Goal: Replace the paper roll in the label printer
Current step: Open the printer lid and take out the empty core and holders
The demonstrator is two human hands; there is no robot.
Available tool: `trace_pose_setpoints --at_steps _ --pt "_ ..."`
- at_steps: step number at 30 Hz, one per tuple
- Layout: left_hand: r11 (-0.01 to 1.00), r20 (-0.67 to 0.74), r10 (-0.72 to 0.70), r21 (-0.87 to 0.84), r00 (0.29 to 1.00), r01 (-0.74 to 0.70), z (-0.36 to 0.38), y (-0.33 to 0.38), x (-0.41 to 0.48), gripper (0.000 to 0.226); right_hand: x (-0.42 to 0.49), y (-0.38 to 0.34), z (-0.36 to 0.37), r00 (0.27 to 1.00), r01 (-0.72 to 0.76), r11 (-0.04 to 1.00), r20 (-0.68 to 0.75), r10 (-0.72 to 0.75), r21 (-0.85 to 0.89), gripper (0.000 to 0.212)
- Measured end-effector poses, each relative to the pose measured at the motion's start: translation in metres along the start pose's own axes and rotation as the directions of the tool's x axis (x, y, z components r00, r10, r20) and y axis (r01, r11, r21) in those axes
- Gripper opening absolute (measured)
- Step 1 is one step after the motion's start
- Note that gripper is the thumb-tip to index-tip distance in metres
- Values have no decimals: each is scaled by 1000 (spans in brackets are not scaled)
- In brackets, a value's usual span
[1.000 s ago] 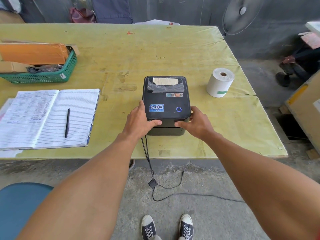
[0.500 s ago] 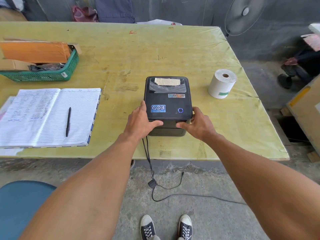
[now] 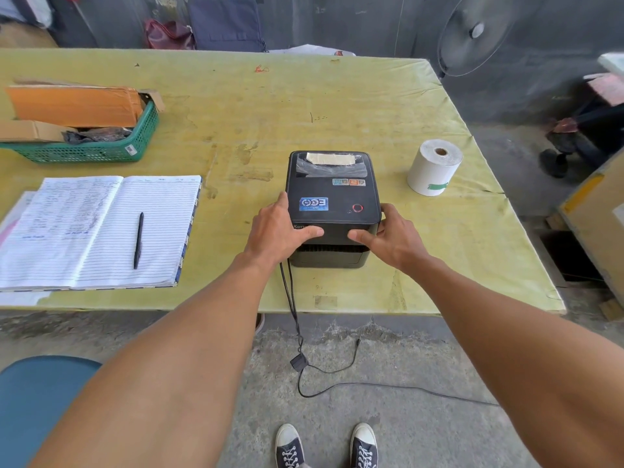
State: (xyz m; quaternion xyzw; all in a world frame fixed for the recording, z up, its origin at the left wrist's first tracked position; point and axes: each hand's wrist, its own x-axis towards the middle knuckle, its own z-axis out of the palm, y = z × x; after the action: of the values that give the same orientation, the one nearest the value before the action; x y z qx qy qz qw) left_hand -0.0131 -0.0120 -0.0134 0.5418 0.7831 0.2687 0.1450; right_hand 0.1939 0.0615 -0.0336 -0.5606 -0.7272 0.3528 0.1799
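At the far left of the table (image 3: 304, 106) a green basket (image 3: 101, 153) holds cardboard, and nearer the front edge an open notebook (image 3: 101, 231) lies flat with a pen (image 3: 138, 239) on its right page. A strip of bare table separates the notebook from the left hand (image 3: 277, 231). This hand clasps the printer (image 3: 332, 197) at its front left corner, with the thumb stretched flat across the front face and the forefinger laid up along the left top edge. The other fingers run down the side, out of sight. The printer sits near the table's front edge, middle right, and a ring on its top glows red. A dark slot shows just under the thumbs. A cable (image 3: 293, 309) drops from beside the left wrist over the table edge to the floor. The right hand (image 3: 391, 241) grips the opposite front corner, thumb pressed on the front face toward the left thumb without touching it, fingers curled round the right side. To the right and a little behind stands the roll (image 3: 434, 167), upright on its end and apart from the printer, close to the table's right edge. Behind the printer the table lies bare to its far edge.
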Motion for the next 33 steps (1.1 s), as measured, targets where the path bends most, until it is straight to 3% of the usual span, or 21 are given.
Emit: trace_pose_setpoints --at_steps 8,12,19,28,33 --pt "975 -196 17 -215 981 -60 -23 10 25 48 19 -38 -20 979 1 998 -201 10 57 65" --pt "952 -232 16 -295 973 -86 -25 13 35 38 31 -49 -25 967 -21 996 -250 42 87 69" --pt "932 -261 -95 -361 961 -6 -37 37 91 39 78 -81 -49 949 -58 991 -303 92 117 72" --pt "909 -189 -243 -387 951 156 -48 60 169 45 160 -107 -79 967 -132 990 -215 140 49 85" --pt "874 -143 -342 -412 929 258 -46 67 199 46 187 -111 -84 979 -130 990 -150 136 51 81"
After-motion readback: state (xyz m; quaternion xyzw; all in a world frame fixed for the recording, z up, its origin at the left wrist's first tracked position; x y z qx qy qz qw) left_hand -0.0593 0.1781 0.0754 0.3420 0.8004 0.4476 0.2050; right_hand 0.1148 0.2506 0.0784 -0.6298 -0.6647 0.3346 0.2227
